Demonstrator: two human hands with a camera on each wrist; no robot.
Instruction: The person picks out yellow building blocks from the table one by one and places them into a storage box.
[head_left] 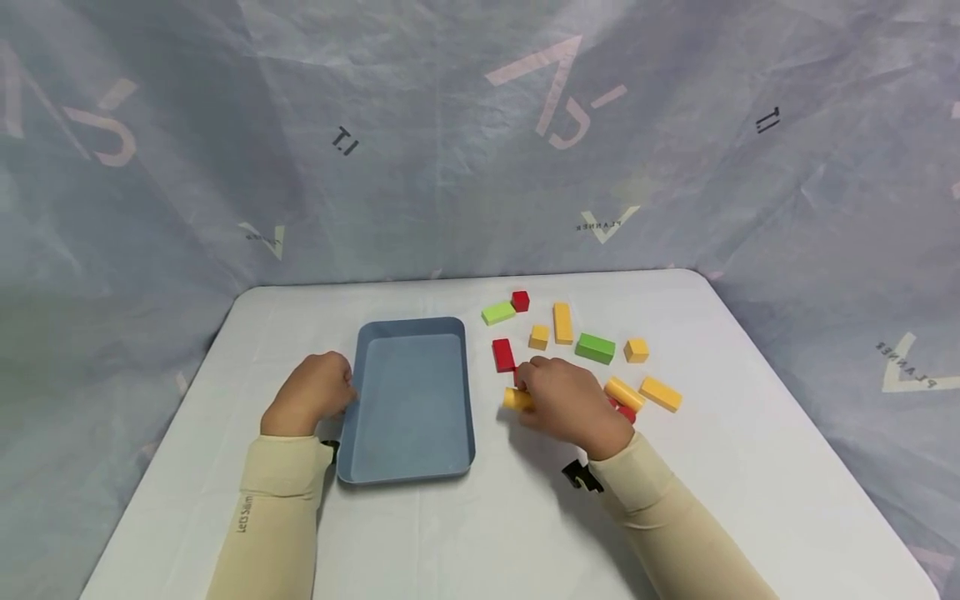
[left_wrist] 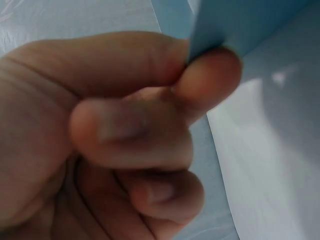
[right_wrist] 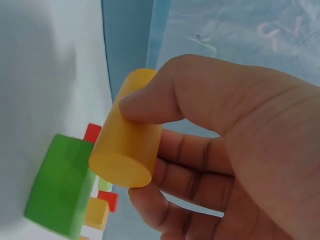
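Note:
My left hand pinches the left wall of a shallow blue-grey tray between thumb and index finger. In the left wrist view the tray's wall sits between those fingertips, the other fingers curled below. To the right of the tray, my right hand grips a yellow cylinder block by its sides, thumb on one side and fingers on the other. From the head view just one end of the cylinder shows past the fingers. No block lies inside the tray.
Beyond the right hand lie a green block, a light green block, a red cube, a red block and several yellow blocks. Another yellow cylinder rests beside red pieces partly hidden by the hand. Grey printed cloth hangs behind the white table.

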